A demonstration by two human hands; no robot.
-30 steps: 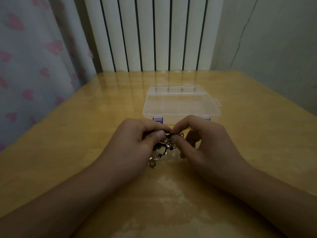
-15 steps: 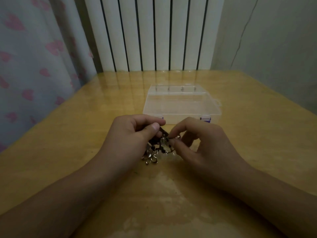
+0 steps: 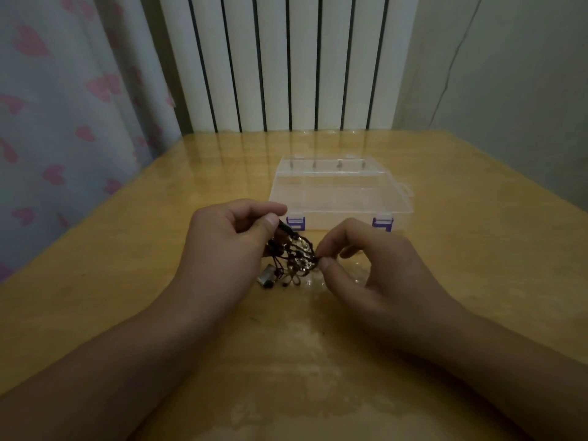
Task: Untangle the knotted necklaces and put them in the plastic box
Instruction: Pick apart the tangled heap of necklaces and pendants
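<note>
Knotted necklaces (image 3: 294,257), pinched by both hands

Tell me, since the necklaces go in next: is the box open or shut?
Shut: the clear lid lies flat on the box, both purple latches down.

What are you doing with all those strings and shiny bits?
A person is picking apart a bundle of knotted necklaces over a wooden table. The left hand holds one end of a dark cord, and the right hand pinches a strand on the other side. The plastic box sits closed just behind, with nothing visible inside it.
</note>
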